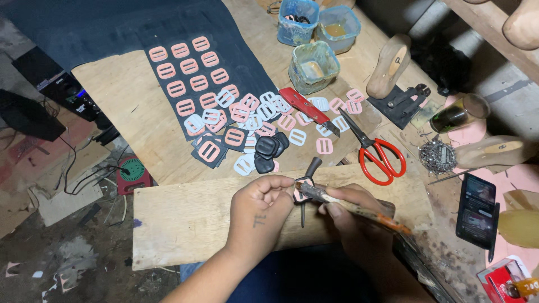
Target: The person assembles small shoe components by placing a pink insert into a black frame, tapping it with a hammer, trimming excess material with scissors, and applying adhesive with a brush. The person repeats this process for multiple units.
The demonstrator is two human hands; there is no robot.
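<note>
A pink buckle [301, 194] is pinched in the closed left hand [261, 210]; a brush [351, 207] is gripped by the closed right hand [359, 224].

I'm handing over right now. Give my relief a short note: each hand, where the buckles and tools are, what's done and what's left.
Left hand: fingers pinch a small pink buckle piece over the wooden board.
Right hand: holds a brush, tip at the piece.
Done: rows of pink buckles lie on the dark sheet.
Left: mixed pile of pink and white buckles. Red scissors beside it.
</note>
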